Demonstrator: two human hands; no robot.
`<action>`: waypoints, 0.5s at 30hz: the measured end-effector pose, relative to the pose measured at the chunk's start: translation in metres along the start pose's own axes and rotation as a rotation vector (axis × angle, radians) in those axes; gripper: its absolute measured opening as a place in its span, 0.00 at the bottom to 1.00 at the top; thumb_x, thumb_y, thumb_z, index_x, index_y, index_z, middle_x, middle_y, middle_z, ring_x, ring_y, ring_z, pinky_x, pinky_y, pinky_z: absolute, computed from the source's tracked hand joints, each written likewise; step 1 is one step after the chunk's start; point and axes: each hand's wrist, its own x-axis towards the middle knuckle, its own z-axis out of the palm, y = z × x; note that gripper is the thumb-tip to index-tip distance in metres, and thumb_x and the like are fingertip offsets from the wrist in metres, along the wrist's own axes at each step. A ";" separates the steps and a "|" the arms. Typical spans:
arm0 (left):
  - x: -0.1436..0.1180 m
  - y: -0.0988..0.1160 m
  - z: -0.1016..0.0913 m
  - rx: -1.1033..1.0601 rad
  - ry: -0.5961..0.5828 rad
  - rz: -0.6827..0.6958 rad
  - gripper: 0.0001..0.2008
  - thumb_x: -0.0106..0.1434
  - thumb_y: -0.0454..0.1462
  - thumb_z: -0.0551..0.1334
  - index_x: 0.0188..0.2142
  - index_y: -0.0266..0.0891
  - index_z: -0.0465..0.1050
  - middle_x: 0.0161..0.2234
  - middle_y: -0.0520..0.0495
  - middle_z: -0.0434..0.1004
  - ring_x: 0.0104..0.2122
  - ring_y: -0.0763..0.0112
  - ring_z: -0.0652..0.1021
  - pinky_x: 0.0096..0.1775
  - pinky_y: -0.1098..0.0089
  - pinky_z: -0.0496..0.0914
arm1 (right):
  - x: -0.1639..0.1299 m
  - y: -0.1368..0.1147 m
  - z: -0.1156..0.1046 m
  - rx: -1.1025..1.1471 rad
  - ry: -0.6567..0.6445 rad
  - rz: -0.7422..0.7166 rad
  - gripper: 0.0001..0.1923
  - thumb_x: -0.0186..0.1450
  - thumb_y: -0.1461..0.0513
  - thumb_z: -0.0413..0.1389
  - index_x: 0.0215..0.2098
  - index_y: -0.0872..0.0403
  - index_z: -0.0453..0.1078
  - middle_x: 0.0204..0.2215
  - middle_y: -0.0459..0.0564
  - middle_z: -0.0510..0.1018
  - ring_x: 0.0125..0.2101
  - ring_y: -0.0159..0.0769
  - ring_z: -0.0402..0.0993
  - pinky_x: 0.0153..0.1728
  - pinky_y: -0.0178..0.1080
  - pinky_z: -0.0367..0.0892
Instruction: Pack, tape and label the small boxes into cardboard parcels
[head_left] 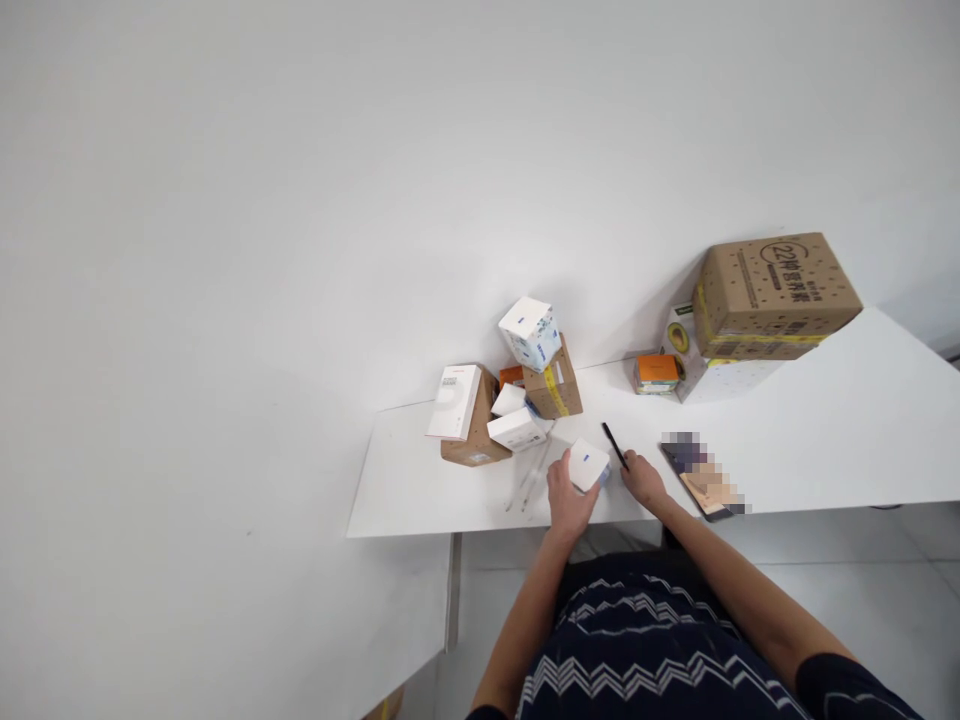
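Observation:
My left hand (568, 497) grips a small white box (588, 464) with a blue mark, held just above the white table (420, 485). My right hand (643, 479) holds a thin black pen-like tool (614, 444) whose tip points up and away, right beside the box. Both hands are near the table's front edge, close together.
Behind the hands stands a pile of small cardboard and white boxes (517, 400). A large brown carton (776, 295) rests on a white box at the back right, beside an orange box (656, 373). A phone (703, 480) lies to the right. White wall behind.

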 end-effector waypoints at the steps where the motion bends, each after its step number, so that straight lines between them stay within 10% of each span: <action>1: 0.000 -0.002 -0.001 -0.043 0.018 -0.039 0.34 0.53 0.39 0.64 0.59 0.39 0.56 0.54 0.40 0.65 0.57 0.59 0.64 0.58 0.61 0.58 | 0.000 0.001 -0.001 -0.008 -0.010 -0.005 0.14 0.65 0.65 0.47 0.49 0.58 0.61 0.42 0.60 0.73 0.41 0.44 0.72 0.38 0.39 0.61; 7: -0.007 -0.043 -0.007 -0.190 -0.078 -0.423 0.29 0.61 0.46 0.57 0.59 0.37 0.56 0.55 0.37 0.67 0.55 0.61 0.68 0.54 0.64 0.63 | -0.003 0.016 -0.009 -0.005 -0.053 0.016 0.15 0.61 0.67 0.48 0.47 0.60 0.64 0.39 0.61 0.75 0.41 0.45 0.72 0.36 0.38 0.60; 15: -0.016 -0.084 0.002 -0.176 0.031 -0.326 0.27 0.59 0.43 0.58 0.57 0.36 0.60 0.57 0.37 0.66 0.57 0.60 0.66 0.57 0.65 0.59 | -0.001 0.012 -0.009 0.147 -0.123 0.106 0.15 0.56 0.69 0.51 0.42 0.60 0.69 0.30 0.57 0.76 0.34 0.41 0.73 0.30 0.35 0.60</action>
